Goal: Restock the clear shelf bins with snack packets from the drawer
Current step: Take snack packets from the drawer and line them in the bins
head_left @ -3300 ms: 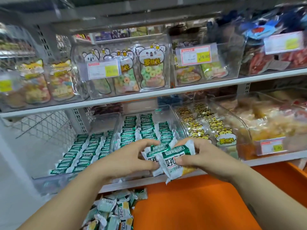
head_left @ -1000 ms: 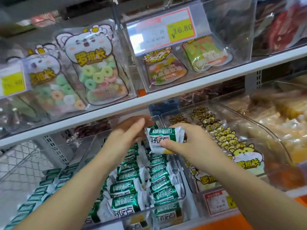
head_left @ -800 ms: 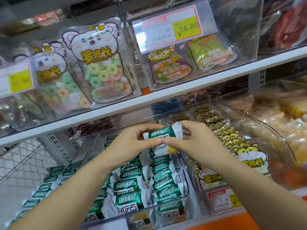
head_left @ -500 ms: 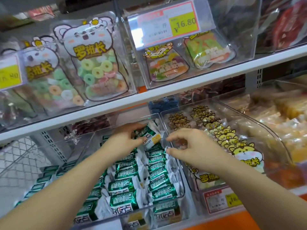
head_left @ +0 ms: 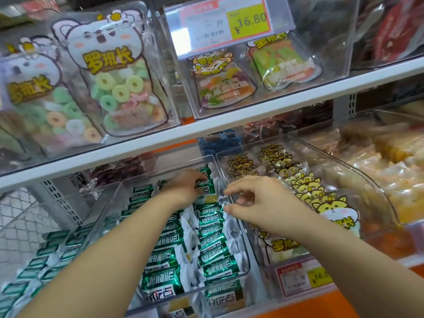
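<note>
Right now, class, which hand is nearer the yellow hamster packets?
Right. The right hand hovers close beside the hamster packets, on their left. The left hand is farther left, holding a green packet at the back of the next bin.

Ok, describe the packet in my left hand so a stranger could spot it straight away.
Find the white shelf board under the 16.80 price tag; just below it sits a clear bin lined with green packets. At the far end of its right-hand row is the packet, the only one gripped by the left hand.
</note>
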Available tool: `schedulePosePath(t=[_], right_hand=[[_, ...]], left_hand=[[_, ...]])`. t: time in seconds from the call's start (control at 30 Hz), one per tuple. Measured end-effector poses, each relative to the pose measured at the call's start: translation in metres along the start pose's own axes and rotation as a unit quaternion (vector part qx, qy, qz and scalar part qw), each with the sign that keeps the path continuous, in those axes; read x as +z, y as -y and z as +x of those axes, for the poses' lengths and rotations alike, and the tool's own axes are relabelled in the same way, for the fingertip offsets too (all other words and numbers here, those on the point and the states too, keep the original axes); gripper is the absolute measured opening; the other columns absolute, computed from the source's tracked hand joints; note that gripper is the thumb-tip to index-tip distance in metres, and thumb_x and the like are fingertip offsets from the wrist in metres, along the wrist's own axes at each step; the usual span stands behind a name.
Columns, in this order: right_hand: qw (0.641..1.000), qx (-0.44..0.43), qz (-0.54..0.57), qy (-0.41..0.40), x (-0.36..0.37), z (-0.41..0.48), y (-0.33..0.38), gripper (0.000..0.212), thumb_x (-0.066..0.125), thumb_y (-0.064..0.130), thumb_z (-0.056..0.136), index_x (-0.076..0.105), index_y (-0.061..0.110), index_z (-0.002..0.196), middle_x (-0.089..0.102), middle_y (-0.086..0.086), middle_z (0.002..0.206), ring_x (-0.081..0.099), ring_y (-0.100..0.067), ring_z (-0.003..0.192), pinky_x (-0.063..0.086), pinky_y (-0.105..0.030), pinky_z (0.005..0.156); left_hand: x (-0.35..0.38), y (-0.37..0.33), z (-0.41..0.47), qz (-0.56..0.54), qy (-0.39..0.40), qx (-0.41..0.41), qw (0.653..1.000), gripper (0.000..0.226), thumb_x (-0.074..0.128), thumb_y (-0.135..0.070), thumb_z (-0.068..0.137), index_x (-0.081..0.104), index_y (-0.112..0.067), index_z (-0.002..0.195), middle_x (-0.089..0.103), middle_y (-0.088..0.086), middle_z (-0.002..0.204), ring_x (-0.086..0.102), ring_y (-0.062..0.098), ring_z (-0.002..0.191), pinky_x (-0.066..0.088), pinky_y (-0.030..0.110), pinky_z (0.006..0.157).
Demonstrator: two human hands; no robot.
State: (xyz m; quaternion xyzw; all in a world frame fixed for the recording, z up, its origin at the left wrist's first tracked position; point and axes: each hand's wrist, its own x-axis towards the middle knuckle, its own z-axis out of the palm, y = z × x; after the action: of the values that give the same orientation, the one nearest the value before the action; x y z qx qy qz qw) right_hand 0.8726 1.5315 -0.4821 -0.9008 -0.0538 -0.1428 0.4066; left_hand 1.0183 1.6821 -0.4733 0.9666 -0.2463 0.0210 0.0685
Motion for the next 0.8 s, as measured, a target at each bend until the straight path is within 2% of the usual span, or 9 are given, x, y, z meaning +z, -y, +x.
schedulePosePath(t=[0.1,0.13,0.23,0.3,0.53,0.63,0.7,0.8], right_hand=[[1.000,-0.002,0.003,0.001,0.000,0.000,0.000,0.034,0.068,0.035,0.084,0.067,0.024,0.116,0.061,0.006,0.108,0.058,-0.006,0.086,0.051,-0.027,0.086],[1.000,-0.002,0.004,0.003,0.000,-0.001,0.001,0.034,0.068,0.035,0.084,0.067,0.024,0.116,0.061,0.007,0.109,0.058,-0.006,0.087,0.051,-0.027,0.087],[1.000,-0.002,0.008,0.004,0.000,-0.001,0.001,0.033,0.068,0.035,0.084,0.067,0.025,0.116,0.060,0.007,0.110,0.058,-0.006,0.087,0.051,-0.029,0.088],[1.000,0.000,0.009,0.005,0.000,0.000,0.001,0.033,0.068,0.035,0.084,0.067,0.024,0.115,0.059,0.007,0.111,0.058,-0.007,0.087,0.051,-0.029,0.088],[1.000,0.002,0.016,0.007,0.001,0.000,0.000,0.033,0.068,0.034,0.084,0.067,0.024,0.115,0.058,0.008,0.111,0.058,-0.007,0.087,0.051,-0.029,0.088],[1.000,0.003,0.018,0.006,0.002,0.001,0.000,0.034,0.068,0.035,0.084,0.067,0.024,0.116,0.057,0.009,0.110,0.058,-0.007,0.086,0.051,-0.029,0.088],[1.000,0.001,0.015,0.003,0.002,0.001,0.000,0.034,0.068,0.036,0.084,0.067,0.024,0.115,0.058,0.008,0.109,0.058,-0.006,0.085,0.051,-0.029,0.087],[1.000,-0.006,0.013,-0.002,0.003,0.001,-0.001,0.033,0.068,0.035,0.083,0.068,0.025,0.114,0.058,0.007,0.107,0.057,-0.005,0.084,0.051,-0.029,0.086]], left_hand=[[0.002,0.002,-0.002,0.063,-0.015,-0.019,0.998,0.045,0.062,-0.034,0.088,0.048,-0.038,0.131,0.036,-0.009,0.142,0.038,0.019,0.127,0.037,0.036,0.098],[0.002,0.004,-0.002,0.074,-0.009,-0.025,0.997,0.047,0.065,-0.038,0.085,0.050,-0.036,0.129,0.037,-0.009,0.141,0.039,0.019,0.127,0.037,0.036,0.099],[0.001,0.007,-0.001,0.069,0.017,-0.036,0.997,0.047,0.071,-0.040,0.080,0.055,-0.027,0.123,0.047,-0.006,0.128,0.048,0.017,0.111,0.041,0.029,0.084],[0.000,0.007,0.000,0.063,0.017,-0.035,0.997,0.045,0.073,-0.039,0.079,0.057,-0.026,0.119,0.050,-0.006,0.123,0.048,0.016,0.107,0.040,0.028,0.080],[0.004,0.014,0.005,-0.014,-0.036,-0.060,0.997,0.048,0.077,-0.040,0.074,0.060,-0.028,0.118,0.055,-0.007,0.124,0.051,0.019,0.112,0.045,0.038,0.096],[0.008,0.012,0.004,-0.039,-0.054,-0.084,0.994,0.041,0.079,-0.040,0.072,0.053,-0.036,0.104,0.058,-0.007,0.120,0.053,0.021,0.112,0.042,0.043,0.100],[0.008,0.009,0.002,-0.011,-0.061,-0.076,0.995,0.039,0.076,-0.039,0.076,0.045,-0.037,0.099,0.057,-0.007,0.123,0.050,0.023,0.116,0.040,0.044,0.101],[0.007,0.003,-0.001,0.105,-0.064,-0.007,0.992,0.034,0.065,-0.044,0.085,0.052,-0.036,0.115,0.048,-0.010,0.138,0.038,0.024,0.131,0.030,0.047,0.109]])
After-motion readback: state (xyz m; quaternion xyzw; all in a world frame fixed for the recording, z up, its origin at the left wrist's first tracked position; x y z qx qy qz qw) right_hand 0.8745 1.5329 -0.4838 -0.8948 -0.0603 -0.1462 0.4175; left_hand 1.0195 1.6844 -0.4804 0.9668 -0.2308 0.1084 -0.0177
